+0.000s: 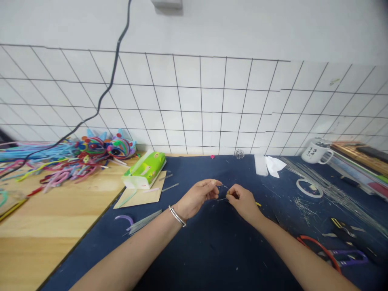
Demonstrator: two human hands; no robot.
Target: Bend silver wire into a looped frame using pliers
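A thin wire loop (223, 186) spans the gap between my two hands, above the dark blue mat (212, 242). My left hand (198, 197) pinches the loop's left side between thumb and fingers; a silver bangle is on that wrist. On the right side, the fingertips of my right hand (243, 202) are closed on the same wire. The two hands are a short way apart. Part of the loop is hidden behind the fingers. A small yellow item (258, 204) shows just beyond my right hand.
Green tissue pack (145, 169) on cardboard, left. Colourful pipe cleaners (60, 173), far left. Straight wires (336, 194), a white tape ring (309, 188), pliers (344, 228) and purple-handled scissors (348, 257) lie right. A white mug (313, 151) stands at the back right.
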